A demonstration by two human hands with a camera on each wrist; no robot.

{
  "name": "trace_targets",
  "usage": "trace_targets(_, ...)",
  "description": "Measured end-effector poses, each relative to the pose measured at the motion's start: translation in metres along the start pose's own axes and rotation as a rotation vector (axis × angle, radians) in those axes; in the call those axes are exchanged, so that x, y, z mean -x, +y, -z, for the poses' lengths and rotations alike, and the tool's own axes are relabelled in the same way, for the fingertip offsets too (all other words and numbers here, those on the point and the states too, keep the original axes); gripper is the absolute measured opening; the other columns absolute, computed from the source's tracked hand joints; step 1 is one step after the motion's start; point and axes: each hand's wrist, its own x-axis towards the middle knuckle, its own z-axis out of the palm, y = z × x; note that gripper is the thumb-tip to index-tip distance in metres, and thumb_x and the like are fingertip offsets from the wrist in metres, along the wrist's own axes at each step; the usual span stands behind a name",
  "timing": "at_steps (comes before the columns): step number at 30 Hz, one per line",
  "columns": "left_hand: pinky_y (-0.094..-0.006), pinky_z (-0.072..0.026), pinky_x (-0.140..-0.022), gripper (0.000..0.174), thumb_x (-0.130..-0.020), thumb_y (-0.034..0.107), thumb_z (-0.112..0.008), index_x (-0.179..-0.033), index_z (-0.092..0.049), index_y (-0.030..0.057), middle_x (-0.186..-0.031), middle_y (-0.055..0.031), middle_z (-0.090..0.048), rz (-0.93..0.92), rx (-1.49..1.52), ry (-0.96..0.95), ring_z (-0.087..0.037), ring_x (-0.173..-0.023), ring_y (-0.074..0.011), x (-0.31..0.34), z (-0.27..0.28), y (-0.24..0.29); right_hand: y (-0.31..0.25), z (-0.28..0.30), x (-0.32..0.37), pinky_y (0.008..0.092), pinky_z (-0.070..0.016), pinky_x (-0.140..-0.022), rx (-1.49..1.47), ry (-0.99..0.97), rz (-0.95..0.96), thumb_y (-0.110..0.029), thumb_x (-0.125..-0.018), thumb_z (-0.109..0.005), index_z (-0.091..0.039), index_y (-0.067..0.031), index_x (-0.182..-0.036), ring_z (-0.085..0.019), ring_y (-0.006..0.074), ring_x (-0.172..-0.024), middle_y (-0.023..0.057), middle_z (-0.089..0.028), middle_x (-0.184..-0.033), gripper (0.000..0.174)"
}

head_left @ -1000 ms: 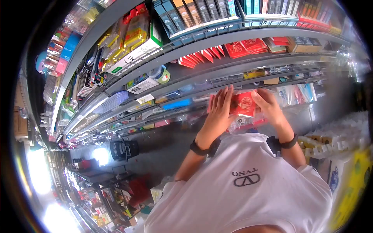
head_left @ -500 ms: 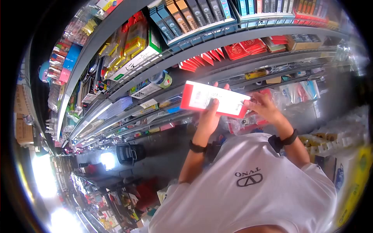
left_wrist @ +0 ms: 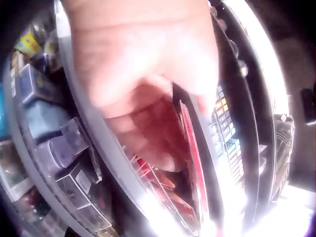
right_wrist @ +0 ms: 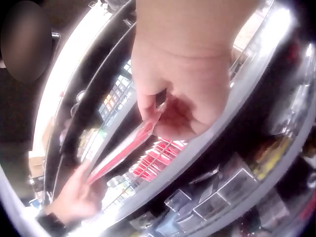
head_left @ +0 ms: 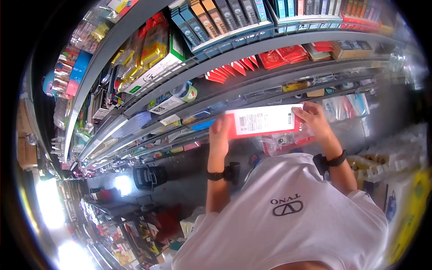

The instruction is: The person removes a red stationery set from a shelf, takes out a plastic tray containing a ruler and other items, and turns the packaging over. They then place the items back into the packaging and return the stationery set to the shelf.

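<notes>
A flat red and white packet [head_left: 265,120] is held level between both hands, its white printed face with a barcode turned up in the head view. At its left end the left hand [head_left: 219,135] grips the red edge. The right hand [head_left: 315,120] pinches the opposite end, thumb on the white face. In the left wrist view the packet [left_wrist: 194,163] shows edge-on beside the left hand [left_wrist: 148,84]. From the right wrist view, the packet [right_wrist: 121,150] runs from the right hand [right_wrist: 180,94] to the left hand [right_wrist: 79,195].
Beyond the hands, shelves [head_left: 211,90] hold red envelopes [head_left: 281,57], rows of boxed goods [head_left: 225,20] and gold-wrapped packs [head_left: 155,45]. Clear plastic bags [head_left: 283,140] lie just below the packet. A dark basket [head_left: 146,176] stands on the floor at left.
The packet first showed its red front, then was turned to its white back. The left hand has shifted from beneath it to its left end, and the packet has levelled and moved right.
</notes>
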Motion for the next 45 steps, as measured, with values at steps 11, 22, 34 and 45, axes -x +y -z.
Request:
trace_targets(11, -0.0206, -0.0398, -0.067, 0.022, -0.1, 0.019, -0.065, -0.087, -0.064, 0.002, -0.08, 0.0066, -0.057, -0.139, -0.309, 0.041, -0.046, -0.075, -0.0018, 0.003, -0.018, 0.01, 0.001, -0.001, 0.001, 0.0228, -0.0374, -0.058, 0.089, 0.065, 0.074, -0.033, -0.102, -0.06, -0.068, 0.0005, -0.093, -0.046, 0.0025, -0.067, -0.005, -0.058, -0.076, 0.036)
trace_targets(22, -0.0261, -0.0484, -0.077, 0.033, -0.105, 0.029, -0.053, -0.107, -0.066, -0.0015, -0.095, -0.0025, -0.066, 0.006, -0.291, 0.062, -0.057, -0.088, -0.0076, -0.006, -0.038, -0.016, 0.002, 0.038, 0.004, 0.023, -0.042, -0.057, -0.075, 0.15, 0.044, -0.036, -0.102, -0.059, -0.067, -0.001, -0.104, -0.052, 0.0047, -0.068, -0.0037, -0.061, -0.082, 0.036)
trace_targets(34, -0.0273, -0.0496, -0.091, 0.021, -0.094, 0.008, -0.07, -0.111, -0.059, 0.0016, -0.109, -0.0046, -0.068, 0.43, -0.504, -0.677, -0.062, -0.102, -0.0101, -0.009, -0.133, -0.03, -0.018, 0.126, 0.011, 0.0197, -0.0433, -0.063, -0.303, 0.181, 0.133, -0.022, -0.097, -0.069, -0.067, -0.0041, -0.104, -0.055, 0.0026, -0.07, -0.0041, -0.064, -0.086, 0.019)
trace_targets(45, -0.0308, -0.0522, -0.085, 0.038, -0.097, 0.025, -0.068, -0.119, -0.06, -0.0045, -0.11, -0.0119, -0.07, 0.352, -0.653, -0.58, -0.066, -0.1, -0.0155, 0.001, -0.189, -0.066, -0.021, 0.148, 0.0, 0.0223, -0.0449, -0.059, -0.325, -0.051, -0.01, -0.024, -0.096, -0.069, -0.068, -0.0025, -0.099, -0.058, 0.0054, -0.066, -0.0009, -0.065, -0.08, 0.021)
